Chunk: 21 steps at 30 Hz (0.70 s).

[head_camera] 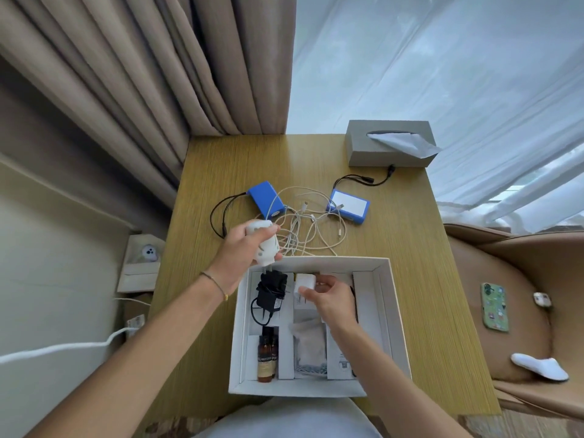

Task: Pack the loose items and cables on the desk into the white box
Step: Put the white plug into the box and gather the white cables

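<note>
Both hands are busy over the white box (387, 298) at the near edge of the desk (410, 248): the left hand (245, 248) is wrapped around a white plug adapter (265, 243), prongs pointing down just above the box's far-left corner, while the right hand (328, 295) pinches a small white charger cube (305, 284) inside the upper middle compartment. This looks like the placing step, two chargers going in at once. Already inside sit a black power adapter (268, 295), two brown bottles (266, 355) and a grey pouch (309, 346). Not yet packed, beyond the box's far rim, lies the tangle of white cables (300, 226) between two blue battery packs (265, 199) (349, 205). Next, I'd judge, the left hand needs a free slot, and the left column is crowded by the black adapter. The right-hand compartments look emptier. There's open desk right of the box; a tissue box (388, 147) sits at the far edge.
</note>
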Each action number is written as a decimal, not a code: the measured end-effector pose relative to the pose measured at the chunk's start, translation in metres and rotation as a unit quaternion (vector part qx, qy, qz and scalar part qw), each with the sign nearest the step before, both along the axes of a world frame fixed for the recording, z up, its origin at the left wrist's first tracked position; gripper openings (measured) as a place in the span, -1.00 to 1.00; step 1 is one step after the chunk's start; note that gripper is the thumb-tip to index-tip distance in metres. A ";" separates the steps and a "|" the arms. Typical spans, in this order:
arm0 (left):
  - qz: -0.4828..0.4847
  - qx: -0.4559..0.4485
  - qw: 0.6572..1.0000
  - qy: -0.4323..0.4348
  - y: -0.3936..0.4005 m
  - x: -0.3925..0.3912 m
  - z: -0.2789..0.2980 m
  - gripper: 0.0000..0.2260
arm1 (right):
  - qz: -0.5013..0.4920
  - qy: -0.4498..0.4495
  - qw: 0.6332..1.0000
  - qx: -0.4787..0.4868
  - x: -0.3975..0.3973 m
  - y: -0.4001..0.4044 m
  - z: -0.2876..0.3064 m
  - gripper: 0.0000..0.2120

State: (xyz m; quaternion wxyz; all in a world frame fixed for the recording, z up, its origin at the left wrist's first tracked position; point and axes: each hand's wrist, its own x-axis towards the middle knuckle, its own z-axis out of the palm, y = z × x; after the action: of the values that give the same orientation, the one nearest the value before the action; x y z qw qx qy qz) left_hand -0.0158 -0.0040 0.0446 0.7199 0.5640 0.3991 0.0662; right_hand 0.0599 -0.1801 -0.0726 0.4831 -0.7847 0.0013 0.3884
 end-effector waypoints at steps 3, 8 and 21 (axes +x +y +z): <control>-0.006 0.032 0.999 0.028 -0.014 -0.018 -0.003 -0.77 | 0.008 -0.041 0.999 -0.020 -0.004 0.007 -0.005 -0.67; -0.043 0.091 0.993 0.059 -0.038 -0.040 -0.012 -0.75 | 0.041 -0.116 0.991 -0.048 -0.006 0.012 -0.008 -0.78; -0.228 0.117 0.961 0.106 -0.093 -0.045 -0.058 -0.87 | 0.059 -0.091 0.994 0.001 0.013 -0.025 0.027 -0.72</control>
State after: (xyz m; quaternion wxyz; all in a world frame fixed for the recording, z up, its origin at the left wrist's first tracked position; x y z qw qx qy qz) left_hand -0.0608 -0.0970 -0.0130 0.5982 0.7242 0.3237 -0.1139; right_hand 0.0732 -0.2048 -0.0457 0.4577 -0.8151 -0.0894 0.3438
